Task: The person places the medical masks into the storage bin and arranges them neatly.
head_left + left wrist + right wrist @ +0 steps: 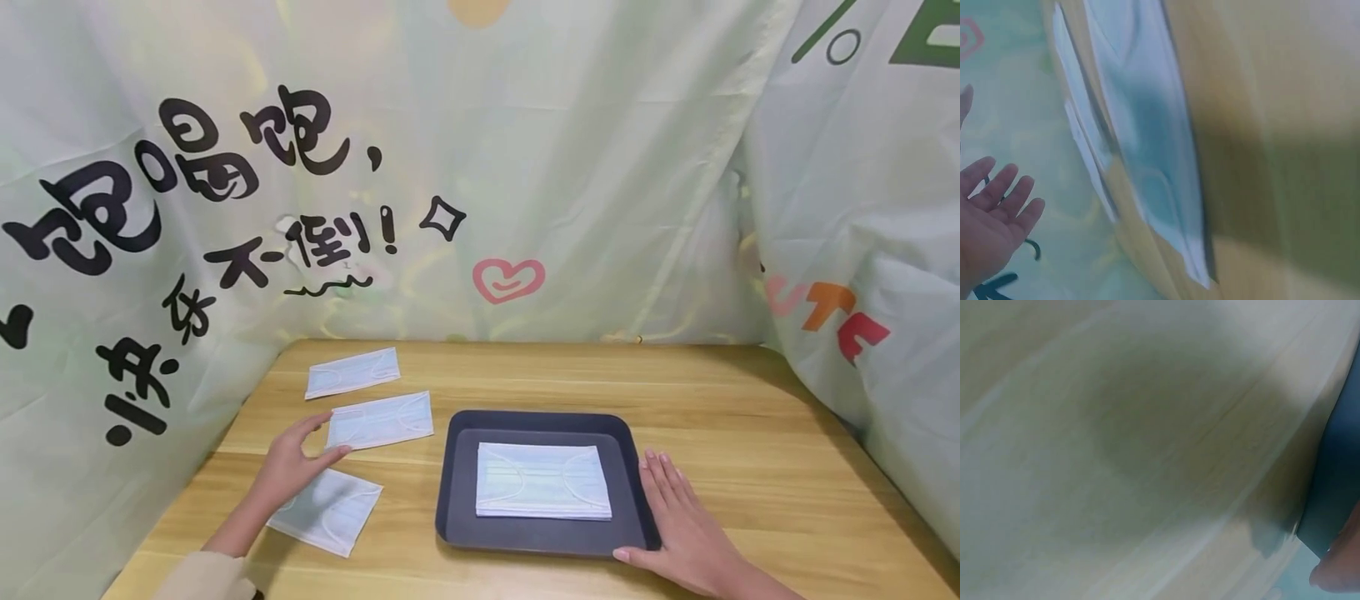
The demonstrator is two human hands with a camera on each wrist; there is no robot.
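Note:
My left hand (288, 467) reaches over the left side of the table, fingers parted from the thumb, holding nothing. Its fingertips are by a pale blue face mask (384, 419). Partly under the hand lies another mask (333, 512), turned at an angle; a third mask (352, 372) lies farther back. In the left wrist view the palm (988, 225) is apart from the nearest mask (1147, 119). A neat stack of masks (543, 482) sits in a dark grey tray (540, 546). My right hand (686, 529) rests straight-fingered against the tray's right side, thumb at its front corner.
The wooden table (750, 433) extends right of the tray and behind it. A pale printed cloth (600, 208) hangs behind the table and along both sides, with black lettering on the left. The tray's side (1335, 481) shows at the edge of the right wrist view.

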